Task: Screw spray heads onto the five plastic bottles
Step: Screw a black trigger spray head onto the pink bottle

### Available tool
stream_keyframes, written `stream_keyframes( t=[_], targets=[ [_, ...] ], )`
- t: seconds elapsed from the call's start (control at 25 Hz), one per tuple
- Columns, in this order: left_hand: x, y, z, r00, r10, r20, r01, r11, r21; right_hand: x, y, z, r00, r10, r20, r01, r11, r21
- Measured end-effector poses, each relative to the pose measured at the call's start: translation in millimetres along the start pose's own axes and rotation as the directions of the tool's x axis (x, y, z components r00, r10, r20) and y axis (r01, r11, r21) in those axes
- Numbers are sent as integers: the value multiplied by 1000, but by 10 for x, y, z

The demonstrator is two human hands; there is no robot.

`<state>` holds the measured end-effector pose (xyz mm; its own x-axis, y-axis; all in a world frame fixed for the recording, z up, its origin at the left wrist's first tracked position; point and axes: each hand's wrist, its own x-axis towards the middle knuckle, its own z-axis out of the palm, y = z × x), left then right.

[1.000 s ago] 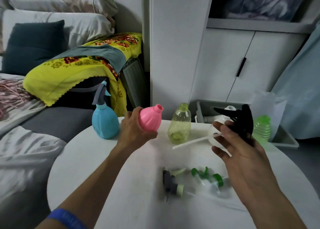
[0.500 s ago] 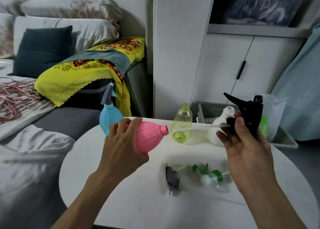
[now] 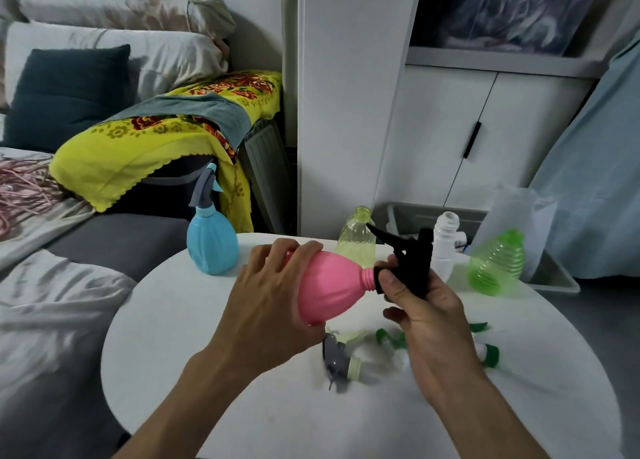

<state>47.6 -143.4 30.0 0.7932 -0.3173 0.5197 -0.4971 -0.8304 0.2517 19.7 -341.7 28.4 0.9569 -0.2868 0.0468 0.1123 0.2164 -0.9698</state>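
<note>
Both hands are closed: the left hand (image 3: 273, 306) wraps the pink bottle (image 3: 329, 288), tipped sideways above the table (image 3: 194, 323), and the right hand (image 3: 426, 306) pinches the black spray head (image 3: 412, 261). Half a second ago they were apart; now collar meets neck, tube evidently inside, so threading can probably begin. Below lie loose spray heads (image 3: 341, 358). Beyond stand the yellow bottle (image 3: 356, 236), white bottle (image 3: 445, 247) and green bottle (image 3: 497, 262), uncapped; farther left, the blue bottle (image 3: 211, 243), capped, near the rim.
</note>
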Motion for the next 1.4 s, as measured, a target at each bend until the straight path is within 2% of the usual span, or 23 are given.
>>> stream_keyframes(
  t=[0.16,0.24,0.56,0.64,0.8,1.04,1.12,1.2,1.24,1.32,1.4],
  targets=[
    [-19,-4,-8,1000,14,28,-15,1000,15,75,-34,-114,988,26,154,-30,999,29],
    [-23,3,-22,999,22,48,-23,999,28,70,-42,-140,968,0,250,7,1000,-24],
    [-27,9,-59,995,51,84,-58,994,87,117,-87,-262,934,-104,342,198,947,-254],
    [-22,-12,-67,996,50,76,-56,996,76,126,-99,-258,929,-139,344,244,927,-285],
    [-36,-14,-66,999,15,34,-15,1000,-9,118,-91,-220,945,-174,278,239,946,-220],
    [-59,44,-1,1000,11,11,-11,1000,14,35,-50,-144,970,-201,135,233,927,-294],
    [-43,57,1,1000,22,3,-22,1000,20,-6,-54,-127,956,-264,128,293,875,-386],
    [-24,32,-15,1000,21,-2,-21,1000,21,-14,-90,-130,924,-318,213,382,758,-528],
    [-14,8,-32,1000,13,-3,-13,1000,14,-19,-120,-153,914,-282,291,403,702,-587],
    [3,-41,-75,1000,6,2,-7,1000,19,-13,-183,-238,897,-106,430,395,628,-670],
    [10,-65,-112,999,41,21,-42,998,47,-30,-251,-296,891,29,453,344,609,-715]
  ],
)
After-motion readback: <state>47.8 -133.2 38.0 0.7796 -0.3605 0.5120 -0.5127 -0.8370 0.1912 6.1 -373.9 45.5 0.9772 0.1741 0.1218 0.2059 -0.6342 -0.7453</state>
